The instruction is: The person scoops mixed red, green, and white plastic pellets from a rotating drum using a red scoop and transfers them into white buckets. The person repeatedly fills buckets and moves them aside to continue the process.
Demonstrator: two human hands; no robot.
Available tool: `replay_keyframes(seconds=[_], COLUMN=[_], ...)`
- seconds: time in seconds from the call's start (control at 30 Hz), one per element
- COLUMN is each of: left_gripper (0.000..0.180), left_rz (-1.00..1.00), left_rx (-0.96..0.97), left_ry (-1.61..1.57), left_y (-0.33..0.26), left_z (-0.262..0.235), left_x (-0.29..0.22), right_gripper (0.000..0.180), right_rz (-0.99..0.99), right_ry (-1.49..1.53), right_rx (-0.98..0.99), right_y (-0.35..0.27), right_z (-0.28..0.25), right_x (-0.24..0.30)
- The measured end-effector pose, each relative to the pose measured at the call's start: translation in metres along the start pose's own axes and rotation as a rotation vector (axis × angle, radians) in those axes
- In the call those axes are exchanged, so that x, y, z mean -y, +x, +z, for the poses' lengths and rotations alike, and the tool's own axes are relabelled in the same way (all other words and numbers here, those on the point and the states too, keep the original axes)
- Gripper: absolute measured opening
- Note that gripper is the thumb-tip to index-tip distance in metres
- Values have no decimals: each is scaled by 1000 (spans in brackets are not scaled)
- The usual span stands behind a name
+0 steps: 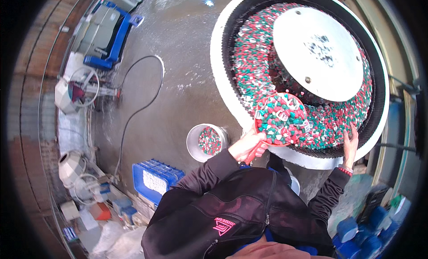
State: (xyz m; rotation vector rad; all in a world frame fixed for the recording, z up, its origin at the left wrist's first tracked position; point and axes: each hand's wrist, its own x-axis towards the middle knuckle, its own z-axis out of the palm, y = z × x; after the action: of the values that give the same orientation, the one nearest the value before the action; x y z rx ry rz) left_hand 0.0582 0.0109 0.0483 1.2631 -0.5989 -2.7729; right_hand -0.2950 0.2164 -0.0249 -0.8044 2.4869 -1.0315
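My left hand is closed around the handle of a red scoop, a round dipper heaped with small red, green and white cone-shaped pieces and a few shiny metal-looking parts. The scoop is over the near side of a large round tub machine, which has a white rim and a dark ribbed lining. More of the same small cones fill its ring-shaped trough around a white central disc. At the trough's near right, my right hand touches the cones with its fingers stretched out, holding nothing.
A pale bucket partly filled with cones stands on the wet floor left of the scoop. Beyond it are a blue crate and a dark hose. Grey machines with handwheels line the left; blue containers stand at lower right.
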Motion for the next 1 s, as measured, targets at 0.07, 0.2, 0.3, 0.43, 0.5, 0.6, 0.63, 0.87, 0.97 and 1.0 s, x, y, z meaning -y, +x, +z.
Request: replay_keyframes(seconds=[0.07,0.2,0.3,0.43,0.5,0.6,0.63,0.87,0.97,1.0], left_gripper=[12,12,9,9,9,14,24,94,87,86], left_rz=[35,194,262,326,397,452,501,615,490,493], left_rx=[29,-49,-52,-146,-255,-475,-556,-1343,-1410,-1454], left_ry=[-35,-92,-156,-276,-294,-283,-249,888,1134,1179], left_y=[-35,-100,-152,-208,-229,-250,-249,-200,-162,-153], left_z=[-22,-72,-120,-184,-211,-253,-265,-371,-411,-421], left_x=[-4,-5,7,27,42,60,67,124,142,149], right_gripper=[45,45,46,47,47,47,47,44,46,47], right_rz=[-45,-168,-199,-191,-101,-66,-181,-302,-304,-310], right_ry=[82,116,47,82,164,96,81,-85,-160,-179], right_rx=[18,40,57,97,129,134,130,10,23,29], right_y=[-7,-16,-30,-46,-51,-52,-53,-46,-43,-43], right_z=[13,42,62,82,85,83,80,67,59,55], right_x=[27,83,113,131,133,132,131,121,115,113])
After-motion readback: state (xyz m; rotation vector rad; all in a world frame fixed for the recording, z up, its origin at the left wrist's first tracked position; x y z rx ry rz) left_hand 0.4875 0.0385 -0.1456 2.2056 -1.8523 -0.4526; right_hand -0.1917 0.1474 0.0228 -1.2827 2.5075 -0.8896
